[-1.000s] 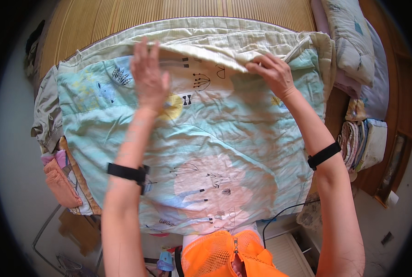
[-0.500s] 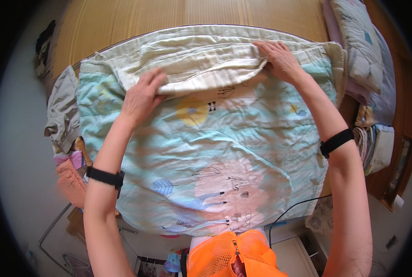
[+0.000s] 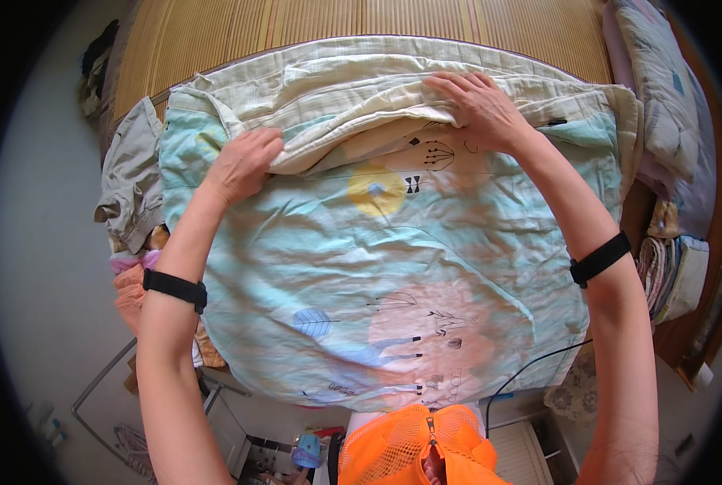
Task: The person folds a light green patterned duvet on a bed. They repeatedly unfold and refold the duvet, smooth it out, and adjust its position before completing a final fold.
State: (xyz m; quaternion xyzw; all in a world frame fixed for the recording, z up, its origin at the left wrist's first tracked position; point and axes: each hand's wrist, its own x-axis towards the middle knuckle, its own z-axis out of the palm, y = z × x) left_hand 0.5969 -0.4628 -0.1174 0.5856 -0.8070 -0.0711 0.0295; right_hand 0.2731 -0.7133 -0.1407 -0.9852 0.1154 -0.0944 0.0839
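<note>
A thin quilt (image 3: 361, 267) lies spread before me, mint green with printed flowers, leaves and pink patches. Its far part is turned back, so a cream underside (image 3: 328, 89) shows in loose, wavy folds. My left hand (image 3: 246, 164) is closed on the left end of the folded edge, fingers curled round the cloth. Farther right, my right hand (image 3: 480, 109) rests on the cream fold with its fingers stretched out over the fabric. The thumb of the right hand is hard to make out. Between the hands, the fold's edge sags over the printed side.
Beyond the quilt stretches a slatted bamboo mat (image 3: 361, 20). Grey clothing (image 3: 130, 174) and an orange cloth (image 3: 130, 295) lie to the left. Folded bedding (image 3: 660, 89) and stacked cloths (image 3: 676, 275) stand at the right. A black cable (image 3: 530, 357) runs by the near right edge.
The whole view has shifted slightly. My left hand has closed on the fold's edge, and my right hand's fingers reach farther over the cream cloth. More print shows below the fold.
</note>
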